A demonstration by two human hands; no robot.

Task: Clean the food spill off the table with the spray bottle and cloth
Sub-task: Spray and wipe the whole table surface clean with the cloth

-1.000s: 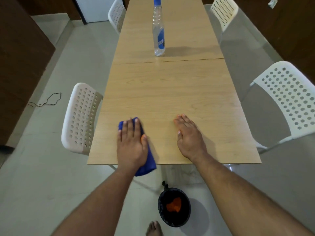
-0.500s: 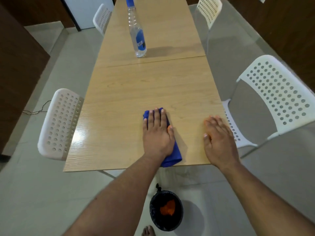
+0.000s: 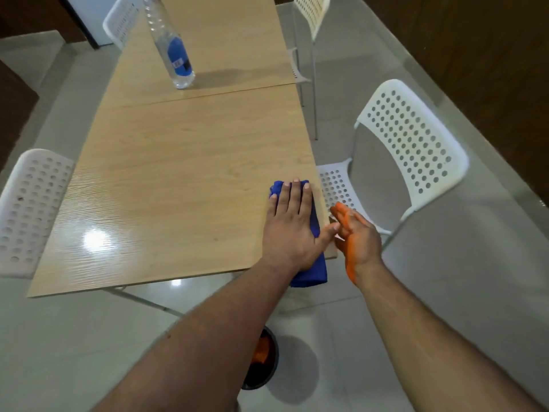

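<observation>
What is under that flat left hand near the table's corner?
A folded blue cloth lies under the left hand, on the light wooden table. Whatever is beneath the cloth is covered.

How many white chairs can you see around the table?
4. One at the left edge, one right of the near corner, one far left behind the bottle, one far right. Others may be out of view.

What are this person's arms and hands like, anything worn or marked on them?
Both forearms are bare, with no sleeves, gloves, watch or rings showing. The right hand carries an orange smear along its edge and fingers; the left hand shows no such marks.
</observation>
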